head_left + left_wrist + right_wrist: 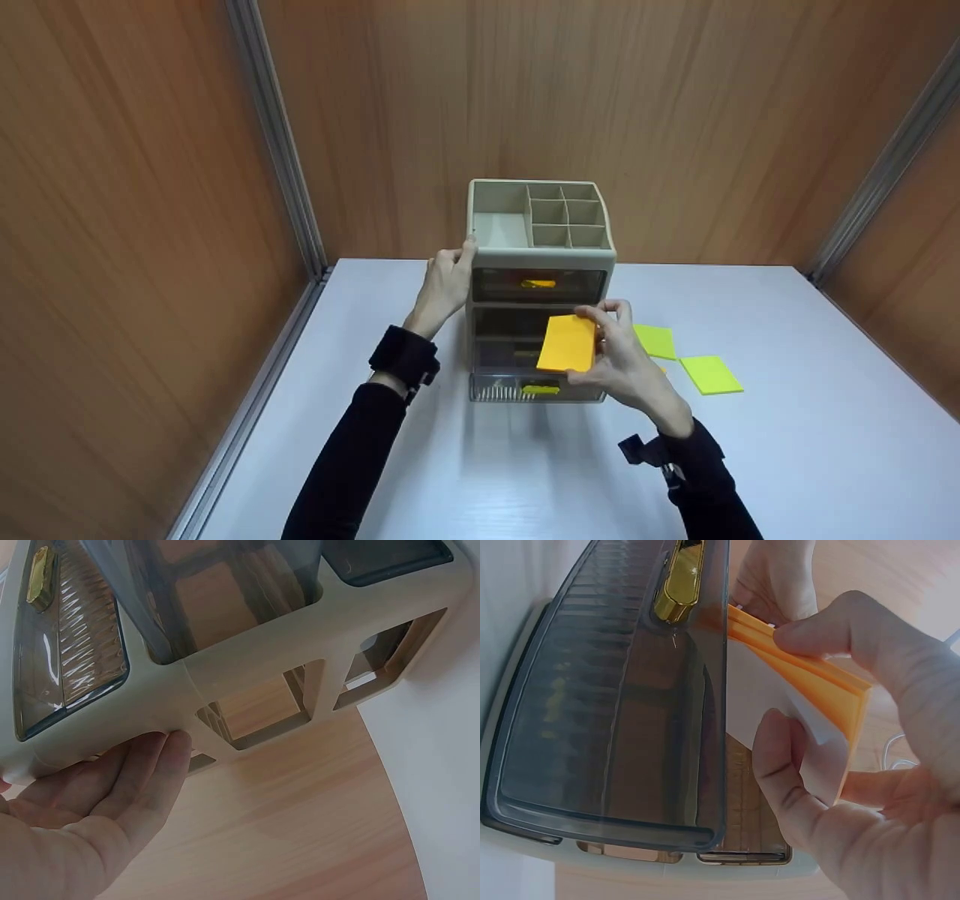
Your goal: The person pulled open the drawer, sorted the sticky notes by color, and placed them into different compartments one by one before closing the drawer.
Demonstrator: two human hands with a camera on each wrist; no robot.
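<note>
A beige desk organiser [541,259] with smoky drawers stands at the back of the white table [787,465]. Its lowest drawer [536,388] is pulled out, gold handle [540,389] in front. My right hand [616,352] pinches an orange sticky-note pad [568,343] above that drawer; the right wrist view shows the orange sticky-note pad [810,682] between thumb and fingers beside the drawer front [615,712]. My left hand [448,281] rests with straight fingers against the organiser's left side, and the left wrist view shows its fingers [150,780] touching the beige frame [247,652].
Two yellow-green sticky-note pads [655,341] [710,374] lie on the table right of the organiser. Wooden walls close in on the left, back and right. The organiser's top tray [536,214] has several small compartments.
</note>
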